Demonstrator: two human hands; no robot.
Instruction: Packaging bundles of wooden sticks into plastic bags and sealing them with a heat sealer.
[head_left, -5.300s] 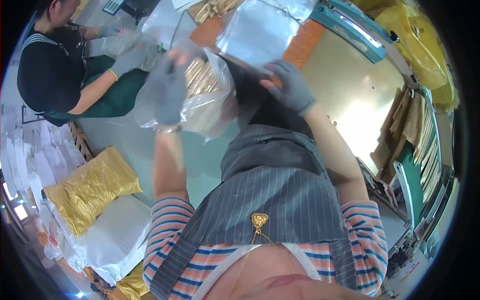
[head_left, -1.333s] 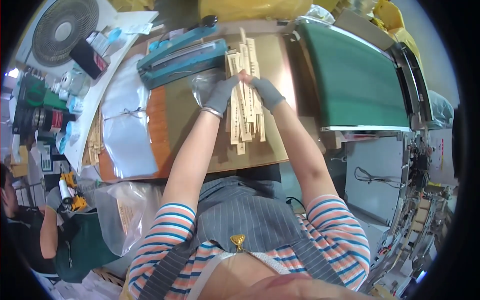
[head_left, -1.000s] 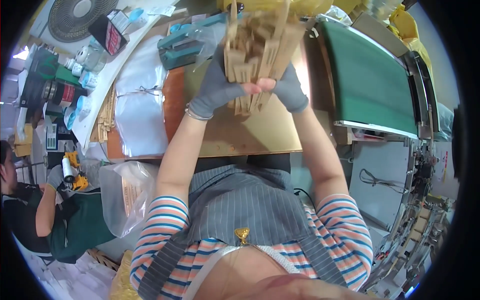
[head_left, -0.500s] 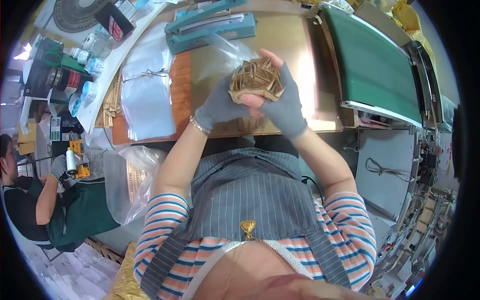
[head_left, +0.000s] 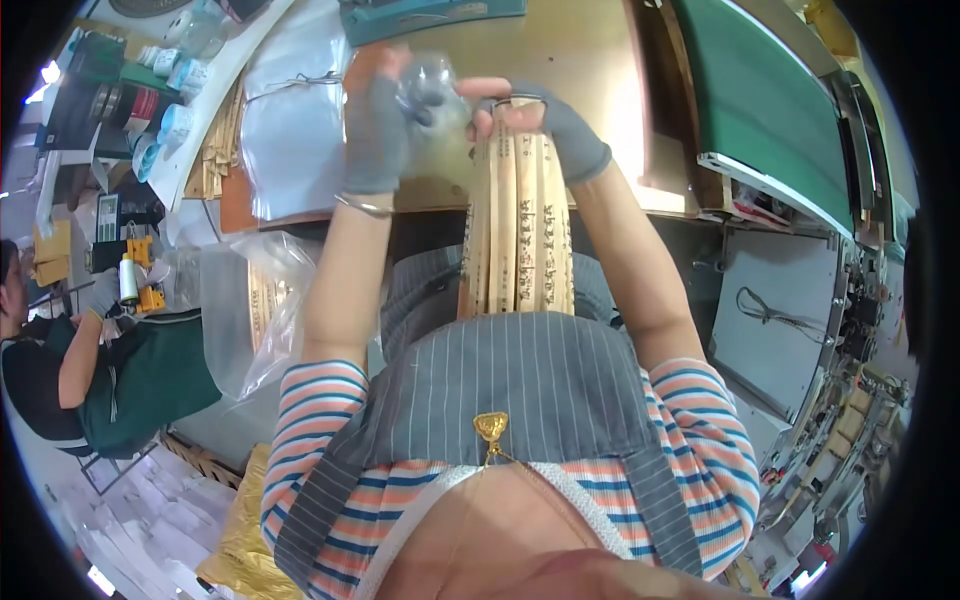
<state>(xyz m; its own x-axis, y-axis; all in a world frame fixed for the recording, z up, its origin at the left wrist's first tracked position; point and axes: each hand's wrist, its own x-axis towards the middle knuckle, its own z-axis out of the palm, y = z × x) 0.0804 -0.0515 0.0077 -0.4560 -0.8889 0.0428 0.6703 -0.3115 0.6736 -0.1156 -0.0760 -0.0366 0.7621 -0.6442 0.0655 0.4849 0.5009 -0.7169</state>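
Observation:
My right hand (head_left: 550, 125), in a grey fingerless glove, grips the far end of a bundle of long, pale wooden slats (head_left: 520, 230). Dark characters run down the slats, and the near end reaches my striped apron. My left hand (head_left: 378, 125), gloved alike and blurred by motion, is raised to the left of the bundle. Bunched clear plastic (head_left: 428, 95), apparently a bag, is at its fingers, in the gap between my hands. Exactly how the left fingers close on it is smeared.
A stack of clear plastic bags (head_left: 295, 150) lies left on the table, a thin dark tool (head_left: 295, 82) across it. Beyond stands a teal bar-shaped device (head_left: 430, 15). A green-topped surface (head_left: 770, 110) is at right. A co-worker (head_left: 85, 350) sits at left near a plastic-wrapped bundle (head_left: 262, 310).
The bundle, earlier held end-up in both hands, now lies lengthwise toward me in my right hand. My left hand has left it and moved up and left, with the plastic at its fingers.

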